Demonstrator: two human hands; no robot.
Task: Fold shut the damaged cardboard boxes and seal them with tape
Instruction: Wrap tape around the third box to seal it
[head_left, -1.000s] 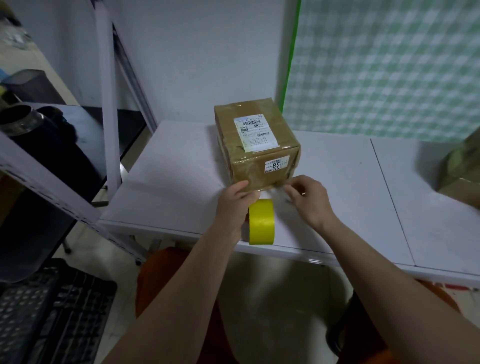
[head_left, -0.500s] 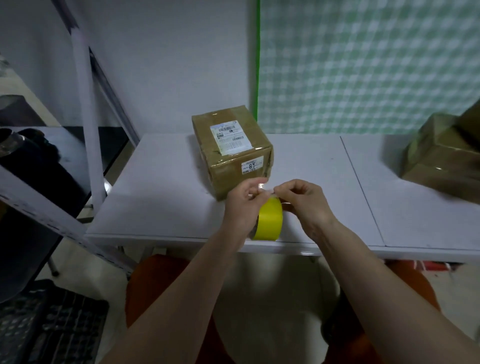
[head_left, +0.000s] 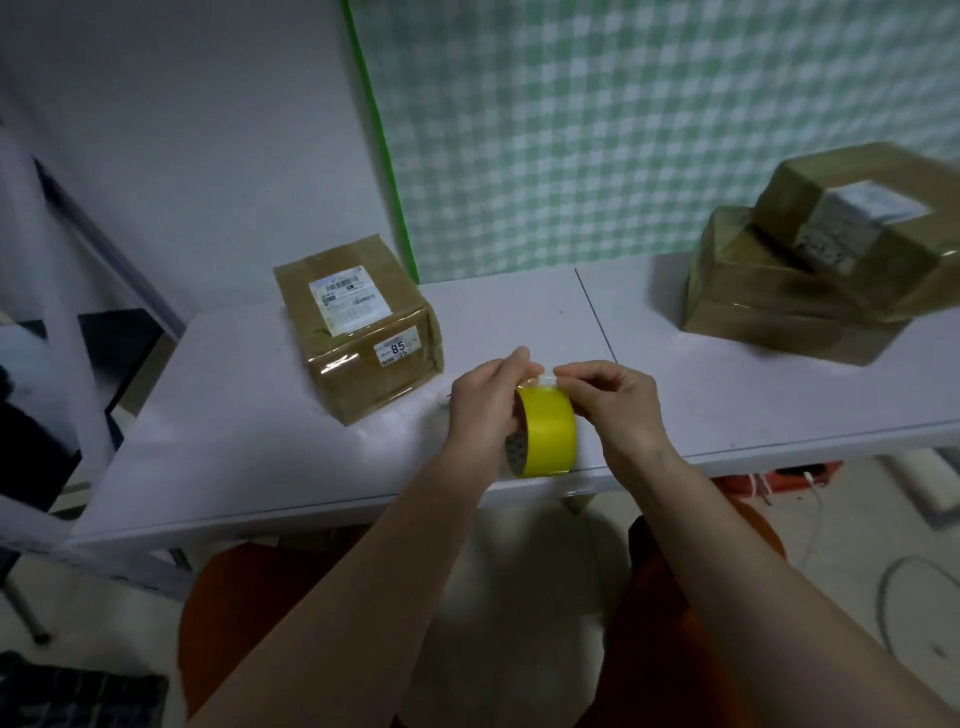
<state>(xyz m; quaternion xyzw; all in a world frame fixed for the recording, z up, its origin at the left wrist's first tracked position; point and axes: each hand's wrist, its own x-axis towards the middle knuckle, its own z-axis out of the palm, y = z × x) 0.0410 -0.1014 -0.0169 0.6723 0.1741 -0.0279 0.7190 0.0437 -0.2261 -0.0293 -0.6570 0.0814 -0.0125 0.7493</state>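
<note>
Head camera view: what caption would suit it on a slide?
Both hands, left and right, hold a yellow tape roll beside a labelled cardboard box.

White bench (head_left: 249, 441) spans mid-frame, a thin seam line (head_left: 596, 317) crossing its top right of centre. Green-and-white checked sheet (head_left: 649, 119) fills the upper right, its green edge strip (head_left: 382, 140) against a plain pale wall (head_left: 182, 114). Pale slanted frame bars (head_left: 57, 291) at left. Black mesh crate (head_left: 78, 696) at lower left. Loose cable (head_left: 914, 592) on the floor at lower right.

Box (head_left: 358, 327) left on table (head_left: 249, 447); stacked boxes (head_left: 810, 260) right.
</note>
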